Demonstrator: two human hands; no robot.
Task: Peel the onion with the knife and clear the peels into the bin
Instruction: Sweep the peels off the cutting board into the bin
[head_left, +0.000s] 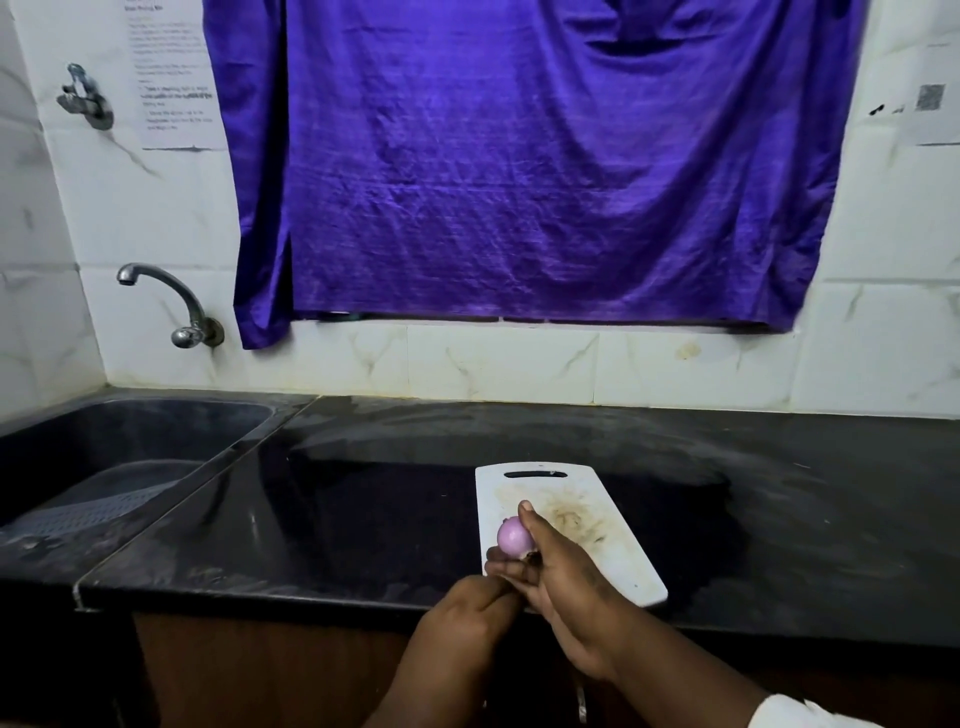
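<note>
A small purple onion (513, 536), smooth and mostly bare of skin, sits in the fingers of my right hand (563, 582) above the near end of a white cutting board (608, 525). A dark bit shows at the onion's lower end. My left hand (467, 621) is closed just below and to the left, at the counter's front edge, its fingertips touching my right hand. What the left hand holds is hidden. No knife and no bin are in view.
The board lies on a black stone counter (779, 493) and bears brownish stains. A dark sink (130, 447) with a tap (176, 301) is at the left. A blue cloth (519, 156) hangs on the tiled wall behind.
</note>
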